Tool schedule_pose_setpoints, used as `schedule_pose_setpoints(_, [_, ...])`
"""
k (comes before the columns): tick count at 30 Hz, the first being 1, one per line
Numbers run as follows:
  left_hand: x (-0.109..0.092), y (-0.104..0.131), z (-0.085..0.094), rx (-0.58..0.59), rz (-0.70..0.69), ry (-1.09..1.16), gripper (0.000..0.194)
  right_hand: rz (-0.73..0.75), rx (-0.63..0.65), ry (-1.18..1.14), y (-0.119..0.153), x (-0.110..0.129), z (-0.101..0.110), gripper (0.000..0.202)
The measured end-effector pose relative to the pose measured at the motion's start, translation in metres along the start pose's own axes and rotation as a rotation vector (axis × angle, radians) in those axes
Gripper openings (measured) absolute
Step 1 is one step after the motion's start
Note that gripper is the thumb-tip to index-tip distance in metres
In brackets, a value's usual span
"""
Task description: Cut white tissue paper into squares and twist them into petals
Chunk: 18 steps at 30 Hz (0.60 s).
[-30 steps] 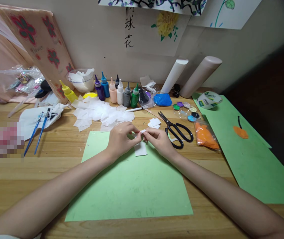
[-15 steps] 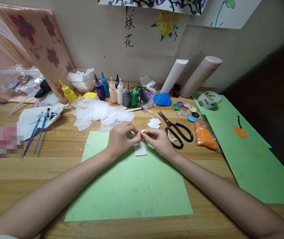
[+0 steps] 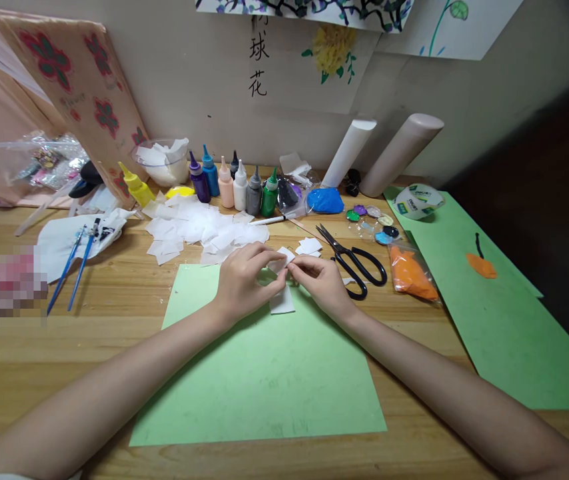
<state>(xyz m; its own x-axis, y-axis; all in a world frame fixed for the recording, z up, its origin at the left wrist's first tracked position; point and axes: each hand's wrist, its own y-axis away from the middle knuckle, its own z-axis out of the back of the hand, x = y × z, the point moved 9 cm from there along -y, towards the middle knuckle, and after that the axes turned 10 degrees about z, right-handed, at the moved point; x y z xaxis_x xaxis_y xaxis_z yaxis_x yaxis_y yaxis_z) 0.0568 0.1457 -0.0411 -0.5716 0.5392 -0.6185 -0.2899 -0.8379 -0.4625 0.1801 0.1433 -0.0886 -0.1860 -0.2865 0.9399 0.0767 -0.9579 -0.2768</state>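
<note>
Left hand (image 3: pixel 244 281) and right hand (image 3: pixel 323 285) both bare, fingers slender, backs smooth and gently rounded. Left forearm (image 3: pixel 114 377) and right forearm (image 3: pixel 454 377) likewise uncovered, slim, narrowing evenly toward the wrists. Clothing: one thin edge of white sleeve (image 3: pixel 19 476) at the lower left corner, plain, its fabric too little in view to tell.

On the far wall, a pale paper sheet with a fluffy yellow flower (image 3: pixel 284 83) bears black brush-like characters, 球 above 花, with a third above them partly covered; at far right, a round clear-and-white tape roll (image 3: pixel 417 207) reads "deli"; at far left, the peach-pink panel with red-edged flowers (image 3: pixel 77 67) carries faint, uncertain handwriting.
</note>
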Motion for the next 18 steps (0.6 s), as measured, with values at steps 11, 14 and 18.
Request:
schedule_pose_setpoints(11, [-0.007,0.004,0.003,-0.075,-0.106,-0.114,0.009,0.074,0.07,0.056,0.004,0.01,-0.007,0.014])
schedule_pose_setpoints(14, [-0.007,0.003,0.003,-0.071,-0.08,-0.103,0.009,0.071,0.067,0.064,0.004,0.011,-0.007,0.013])
schedule_pose_setpoints(18, [-0.001,-0.001,0.004,-0.07,0.001,-0.087,0.007,0.042,0.033,0.066,0.003,0.009,-0.004,0.012])
